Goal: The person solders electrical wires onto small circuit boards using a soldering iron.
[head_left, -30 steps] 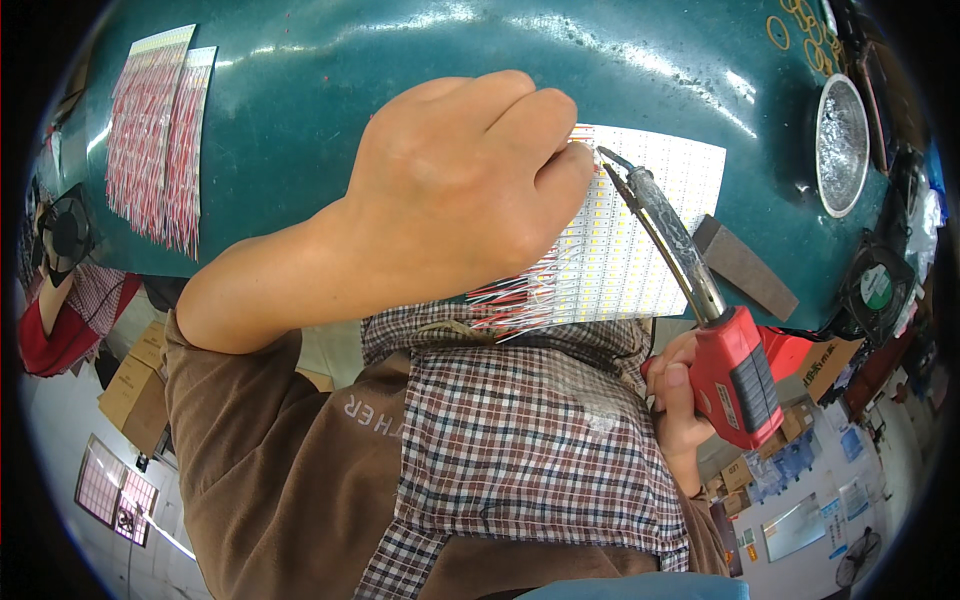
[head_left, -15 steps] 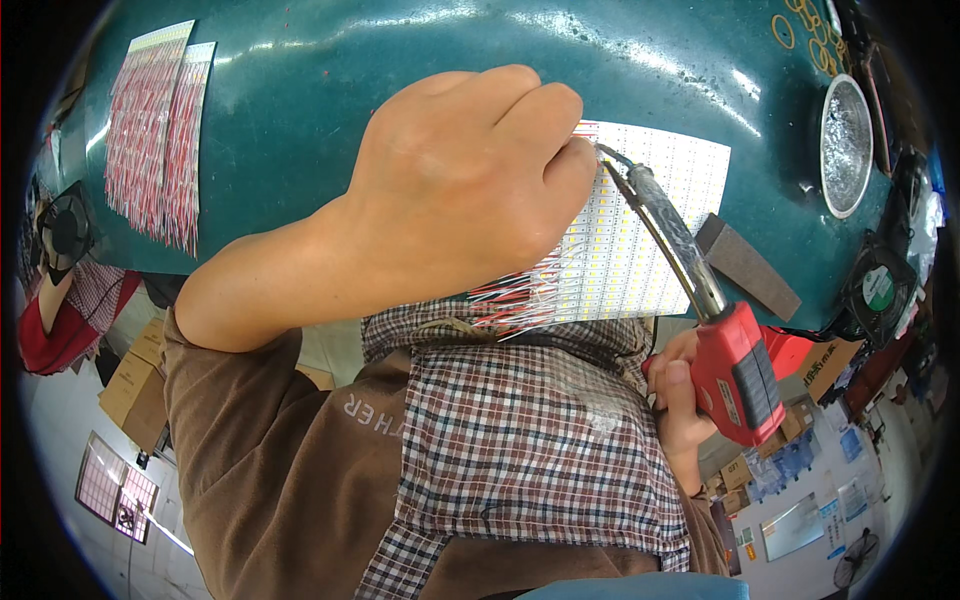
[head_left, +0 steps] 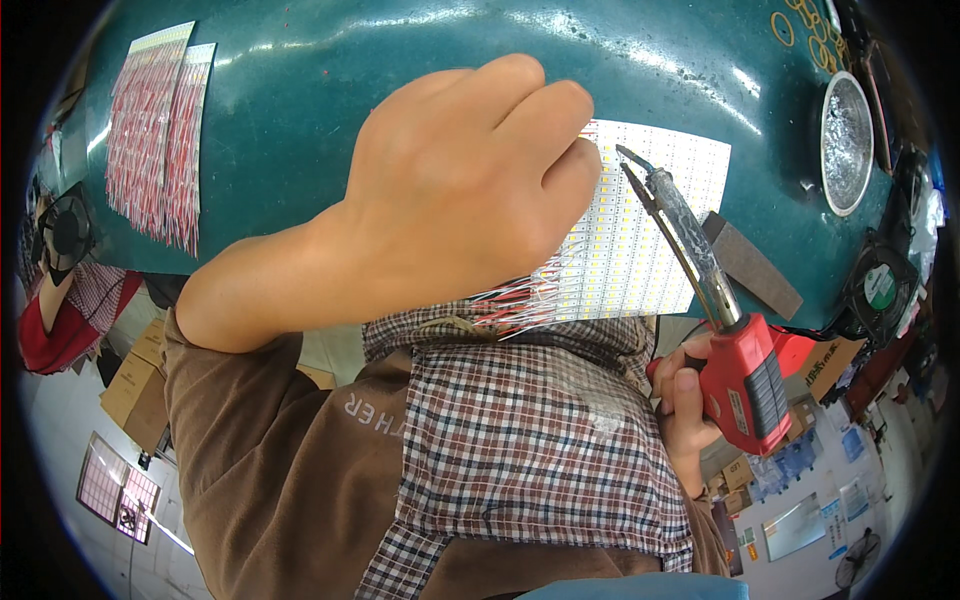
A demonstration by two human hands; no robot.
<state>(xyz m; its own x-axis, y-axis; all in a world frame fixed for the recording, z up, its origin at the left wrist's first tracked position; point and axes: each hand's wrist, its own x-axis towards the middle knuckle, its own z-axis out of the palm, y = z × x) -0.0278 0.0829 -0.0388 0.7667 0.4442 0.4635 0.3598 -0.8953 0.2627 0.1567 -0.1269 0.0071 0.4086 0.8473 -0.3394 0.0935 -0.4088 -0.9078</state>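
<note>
My left hand (head_left: 465, 175) is closed, knuckles up, above the left part of a white LED strip panel (head_left: 660, 200). Its fingertips are hidden behind the knuckles, so what they pinch cannot be seen. Red and white wires (head_left: 525, 300) stick out from the panel's lower left, below that hand. In my right hand (head_left: 685, 405) is a red soldering gun (head_left: 742, 385), gripped by its handle. The gun's long metal barrel points up and left, and its thin bent tip is over the panel, a little right of my left fingers.
A grey-brown block (head_left: 752, 265) lies against the panel's right side. Farther right stand a metal bowl (head_left: 846, 145) and a small black fan (head_left: 878, 285). Wired LED panels (head_left: 150, 125) lie at the table's far left. Another person's red sleeve (head_left: 50, 320) shows at the left edge.
The soldering gun has moved slightly right and down, its tip drawing away from my left fingers. My left hand has shifted a little to the right.
</note>
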